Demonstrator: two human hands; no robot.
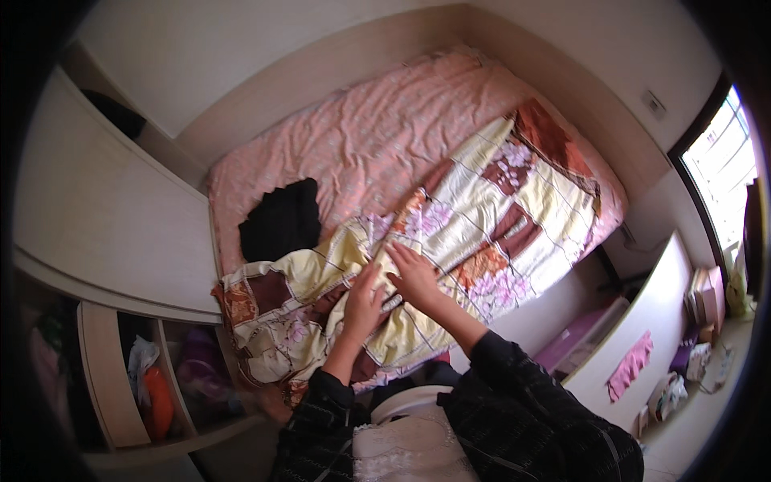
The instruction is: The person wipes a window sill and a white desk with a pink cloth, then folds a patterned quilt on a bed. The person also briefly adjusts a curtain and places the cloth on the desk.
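A patchwork quilt (464, 217) in cream, brown and orange, with lilac flowers, lies across the near part of the bed. Near its middle, where the cloth is bunched, my right hand (414, 276) rests on it with the fingers spread. Close beside it, my left hand (363, 301) touches the quilt with fingers stretched out and thumb apart. Neither hand appears to grip the fabric. Beyond the quilt's left half, a folded black cloth (282, 222) lies on the wrinkled pink patterned bedsheet (355, 153).
To the left stands a wardrobe with a pale door (114, 205) and open compartments, one holding an orange item (158, 403). At right, a white desk (614, 355) carries a pink cloth (629, 366) and books (706, 295). A purple storage box (572, 340) sits beside it.
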